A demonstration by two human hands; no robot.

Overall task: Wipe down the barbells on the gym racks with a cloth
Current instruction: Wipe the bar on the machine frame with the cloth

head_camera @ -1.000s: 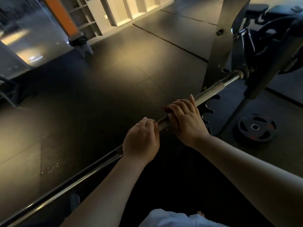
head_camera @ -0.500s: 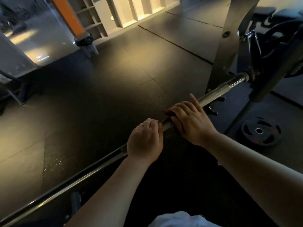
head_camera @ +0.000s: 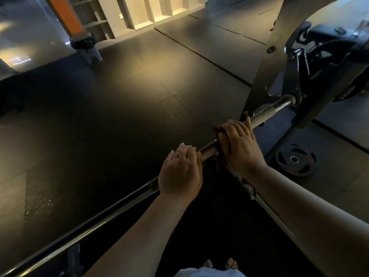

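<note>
Dark rubber floor (head_camera: 119, 116), pale shelving (head_camera: 151, 13) — orange post (head_camera: 65, 15)

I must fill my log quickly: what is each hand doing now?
Left hand: closed, gripping the barbell.
Right hand: closed, holding a dark red cloth around the barbell.

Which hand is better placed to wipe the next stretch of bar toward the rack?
Right. The right hand grips the dark cloth on the barbell, on the side nearer the rack. The left hand grips the bar without a cloth, farther from the rack.
</note>
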